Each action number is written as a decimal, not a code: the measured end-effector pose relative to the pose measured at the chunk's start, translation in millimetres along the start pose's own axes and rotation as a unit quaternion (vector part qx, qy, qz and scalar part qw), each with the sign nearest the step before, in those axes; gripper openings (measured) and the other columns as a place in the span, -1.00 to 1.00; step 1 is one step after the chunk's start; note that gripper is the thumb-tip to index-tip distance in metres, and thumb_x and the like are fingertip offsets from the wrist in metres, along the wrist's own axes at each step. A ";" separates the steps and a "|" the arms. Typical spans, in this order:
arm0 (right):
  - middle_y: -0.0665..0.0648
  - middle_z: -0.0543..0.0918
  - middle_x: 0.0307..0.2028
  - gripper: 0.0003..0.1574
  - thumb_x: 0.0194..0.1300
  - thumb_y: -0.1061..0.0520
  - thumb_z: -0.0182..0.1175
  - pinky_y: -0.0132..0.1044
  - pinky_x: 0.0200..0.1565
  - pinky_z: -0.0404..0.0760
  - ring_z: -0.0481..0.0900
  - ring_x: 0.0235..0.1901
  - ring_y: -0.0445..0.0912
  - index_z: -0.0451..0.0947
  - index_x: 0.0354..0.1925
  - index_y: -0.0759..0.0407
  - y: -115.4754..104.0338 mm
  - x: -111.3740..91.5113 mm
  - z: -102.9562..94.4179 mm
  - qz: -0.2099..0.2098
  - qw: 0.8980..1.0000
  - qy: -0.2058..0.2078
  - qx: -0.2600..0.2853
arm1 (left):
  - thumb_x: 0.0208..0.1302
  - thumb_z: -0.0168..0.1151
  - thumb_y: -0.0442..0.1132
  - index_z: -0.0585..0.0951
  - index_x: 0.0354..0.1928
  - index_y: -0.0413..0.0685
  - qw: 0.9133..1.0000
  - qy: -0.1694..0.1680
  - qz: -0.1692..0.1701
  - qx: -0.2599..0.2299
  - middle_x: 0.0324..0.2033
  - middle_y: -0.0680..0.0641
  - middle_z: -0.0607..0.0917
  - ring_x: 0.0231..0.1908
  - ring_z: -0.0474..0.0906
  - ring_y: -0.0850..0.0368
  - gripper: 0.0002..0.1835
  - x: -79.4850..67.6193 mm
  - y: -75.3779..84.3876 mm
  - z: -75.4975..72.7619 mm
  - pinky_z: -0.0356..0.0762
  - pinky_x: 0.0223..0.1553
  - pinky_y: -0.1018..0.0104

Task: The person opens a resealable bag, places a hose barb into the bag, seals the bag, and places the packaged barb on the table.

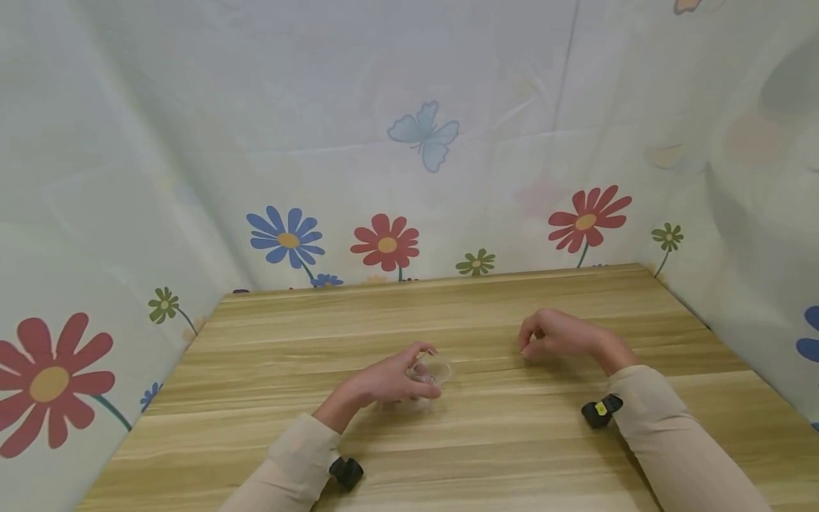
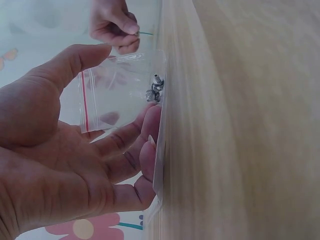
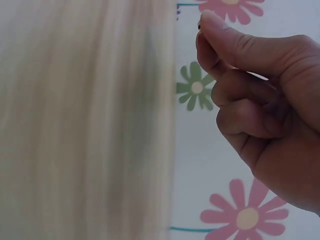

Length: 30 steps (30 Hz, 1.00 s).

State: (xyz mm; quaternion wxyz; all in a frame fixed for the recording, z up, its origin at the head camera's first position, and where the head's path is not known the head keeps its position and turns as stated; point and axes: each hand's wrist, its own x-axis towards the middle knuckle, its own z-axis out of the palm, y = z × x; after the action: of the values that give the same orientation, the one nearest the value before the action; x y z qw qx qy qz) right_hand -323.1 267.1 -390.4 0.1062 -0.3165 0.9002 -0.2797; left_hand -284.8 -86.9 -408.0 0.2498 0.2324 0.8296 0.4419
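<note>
My left hand (image 1: 393, 377) holds a clear zip bag (image 2: 120, 82) with a red stripe along its mouth, low over the table. Thumb and fingers curl about the bag with space between them. Several small shiny metal pieces (image 2: 156, 89), like little screws or fittings, lie at the bag's bottom. More clear plastic (image 2: 158, 170) shows under the left fingertips; what it belongs to I cannot tell. To the right, just above the table, my right hand (image 1: 559, 334) pinches a tiny dark piece (image 3: 199, 25) between thumb and index finger. Most of that piece is hidden.
Beneath both hands is a wood-grain table (image 1: 448, 462). A pale curtain (image 1: 288, 142) printed with flowers and a butterfly stands along its back and sides. Each wrist carries a small black camera, one at the left cuff (image 1: 346, 472).
</note>
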 end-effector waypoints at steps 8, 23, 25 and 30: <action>-0.05 0.58 -0.41 -0.95 0.30 0.26 0.34 -0.32 -0.37 0.46 0.46 -0.44 -0.12 0.68 -0.29 0.12 -25.6 6.2 0.7 -0.040 0.999 0.004 0.008 | 0.22 0.46 -0.12 0.26 0.35 -0.04 1.000 -0.001 0.002 -0.002 -0.13 -0.09 0.58 -0.26 0.57 0.06 -0.24 -0.6 0.0 0.6 0.54 -0.23 0.15; -0.08 0.59 -0.37 -0.91 0.32 0.12 0.35 -0.31 -0.35 0.48 0.46 -0.42 -0.14 0.67 -0.28 0.12 -67.9 32.6 6.8 -0.074 0.997 0.011 0.009 | 0.22 0.45 -0.11 0.26 0.35 -0.02 1.000 0.004 -0.001 0.003 -0.13 -0.08 0.59 -0.24 0.58 0.05 -0.25 0.4 1.4 0.4 0.55 -0.19 0.14; -0.08 0.59 -0.37 -0.90 0.32 0.13 0.35 -0.32 -0.35 0.48 0.46 -0.43 -0.15 0.67 -0.27 0.15 -72.4 37.8 11.0 -0.083 0.996 0.009 0.007 | 0.22 0.45 -0.12 0.26 0.35 -0.02 1.000 0.004 -0.001 0.003 -0.13 -0.08 0.59 -0.23 0.58 0.05 -0.26 0.5 1.6 0.3 0.55 -0.19 0.14; -0.07 0.60 -0.37 -0.93 0.33 0.20 0.33 -0.34 -0.39 0.46 0.44 -0.46 -0.19 0.67 -0.29 0.21 -79.7 49.2 24.9 -0.111 0.994 0.012 0.011 | 0.21 0.45 -0.11 0.26 0.35 -0.01 1.000 0.003 -0.002 0.005 -0.12 -0.07 0.60 -0.23 0.59 0.06 -0.25 0.6 0.3 0.5 0.54 -0.20 0.16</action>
State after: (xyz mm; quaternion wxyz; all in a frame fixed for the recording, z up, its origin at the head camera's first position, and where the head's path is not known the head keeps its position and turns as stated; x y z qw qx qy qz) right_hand -311.4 173.9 -366.0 0.0670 -0.4100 0.8575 -0.3036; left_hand -284.9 -86.1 -408.1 0.2465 0.2308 0.8330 0.4383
